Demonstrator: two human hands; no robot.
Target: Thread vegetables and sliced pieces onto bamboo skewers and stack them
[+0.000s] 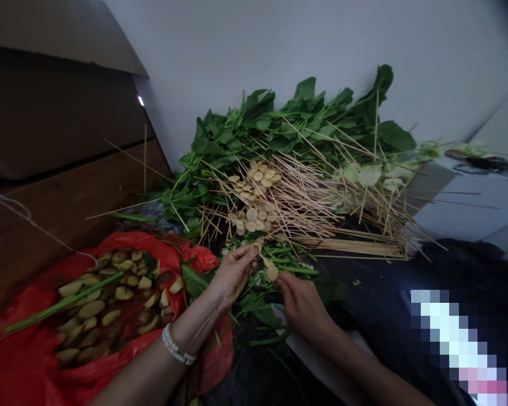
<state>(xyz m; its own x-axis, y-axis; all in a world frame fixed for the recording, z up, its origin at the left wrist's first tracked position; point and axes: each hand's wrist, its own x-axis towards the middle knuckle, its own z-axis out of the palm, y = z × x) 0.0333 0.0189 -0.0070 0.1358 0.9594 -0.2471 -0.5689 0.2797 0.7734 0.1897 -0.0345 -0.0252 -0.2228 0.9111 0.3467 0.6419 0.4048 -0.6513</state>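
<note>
My left hand pinches a pale potato slice between its fingertips, near the front of the skewer pile. My right hand is closed on a thin bamboo skewer that carries a round potato slice by its fingers. The two hands are close together above green stalks. Just behind them lie finished skewers with threaded potato slices. A beaded bracelet sits on my left wrist.
A red plastic bag at the left holds several cut potato pieces. A large heap of leafy greens lies against the white wall, with loose bamboo skewers spread over it. A cardboard surface is at far left.
</note>
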